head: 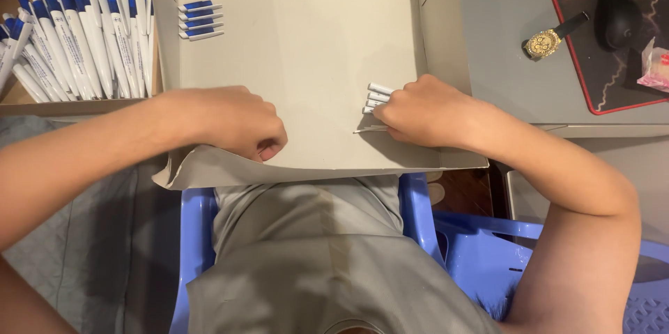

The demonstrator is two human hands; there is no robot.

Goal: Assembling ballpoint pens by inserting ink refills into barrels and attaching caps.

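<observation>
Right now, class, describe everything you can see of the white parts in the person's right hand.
The white pen barrels are a small bunch of slim, plain plastic tubes lying roughly level on the cardboard tray. Only their left ends show; the rest is hidden under the right hand, whose fingers close over them. A thin refill tip sticks out below.

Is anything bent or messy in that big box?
Yes. The near left corner of the cardboard box is bent and curled outward below the left hand. The pens look tidy: four blue-and-white pens lie in a neat row at the back left.
</observation>
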